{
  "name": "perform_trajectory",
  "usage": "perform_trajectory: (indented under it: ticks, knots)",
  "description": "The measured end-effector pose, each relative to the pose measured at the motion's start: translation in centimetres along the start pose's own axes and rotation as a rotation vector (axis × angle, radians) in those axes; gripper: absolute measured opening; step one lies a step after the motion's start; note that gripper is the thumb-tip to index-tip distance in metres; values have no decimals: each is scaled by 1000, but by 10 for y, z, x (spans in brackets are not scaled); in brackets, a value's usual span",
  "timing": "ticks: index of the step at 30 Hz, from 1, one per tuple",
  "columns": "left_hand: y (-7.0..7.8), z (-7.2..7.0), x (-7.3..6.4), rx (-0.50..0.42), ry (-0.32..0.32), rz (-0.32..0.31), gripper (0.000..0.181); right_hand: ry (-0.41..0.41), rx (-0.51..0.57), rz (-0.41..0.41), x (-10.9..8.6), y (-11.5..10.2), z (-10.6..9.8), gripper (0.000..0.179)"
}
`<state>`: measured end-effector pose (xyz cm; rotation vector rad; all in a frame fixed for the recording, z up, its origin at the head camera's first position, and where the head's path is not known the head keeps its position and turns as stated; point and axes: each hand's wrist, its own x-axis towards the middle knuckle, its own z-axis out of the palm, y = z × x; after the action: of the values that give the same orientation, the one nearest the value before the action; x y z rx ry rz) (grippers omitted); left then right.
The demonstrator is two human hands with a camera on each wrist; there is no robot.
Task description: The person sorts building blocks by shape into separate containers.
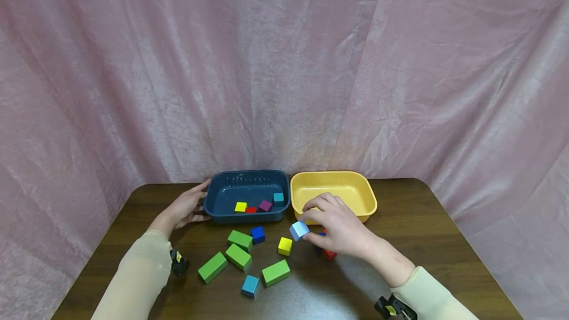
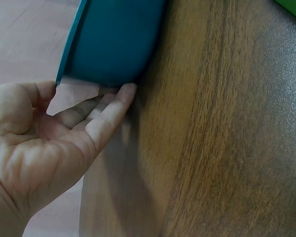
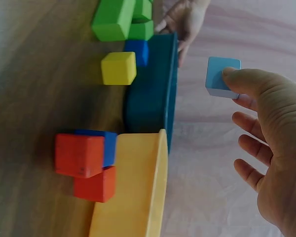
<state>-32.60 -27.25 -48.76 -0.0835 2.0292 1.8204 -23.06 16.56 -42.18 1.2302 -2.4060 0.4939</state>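
My right hand point(image 1: 336, 223) pinches a light blue cube point(image 3: 223, 76) between thumb and index finger, raised over the table in front of the two bins. The other fingers of that hand spread apart. My left hand point(image 2: 54, 128) touches the left end of the dark blue bin point(image 1: 249, 219), thumb at the rim and fingers extended against its lower side. Inside this bin lie a yellow block point(image 1: 240, 207), a red block point(image 1: 251, 210), a purple block point(image 1: 265, 206) and a teal block point(image 1: 278, 199). To its right stands the yellow bin point(image 1: 333, 178), partly hidden by my right hand.
Several green blocks point(image 1: 275, 273) lie in front, with a blue cube point(image 1: 258, 234), a yellow cube point(image 1: 285, 246) and a teal block point(image 1: 250, 285) among them. Red blocks point(image 3: 80, 155) and another blue block point(image 3: 109, 148) cluster by the yellow bin. A pink curtain point(image 1: 284, 73) hangs behind.
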Motion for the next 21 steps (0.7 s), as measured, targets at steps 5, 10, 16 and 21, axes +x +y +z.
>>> perform_trajectory:
  ticks: [5, 10, 16, 21]
  knots:
    - [0, 1, -1, 5, 1, 4, 59, -5, 31, 35, 10, 1, -4, 31]
    - [0, 2, -2, 6, 5, -1, 59, -11, 41, 80, 21, 3, -6, 29]
    - [0, 1, -2, 5, -5, 3, 59, 2, 41, 102, 35, 7, -7, 27]
    - [0, 0, -2, 2, -11, 7, 59, -4, 40, 115, 46, 10, -9, 26]
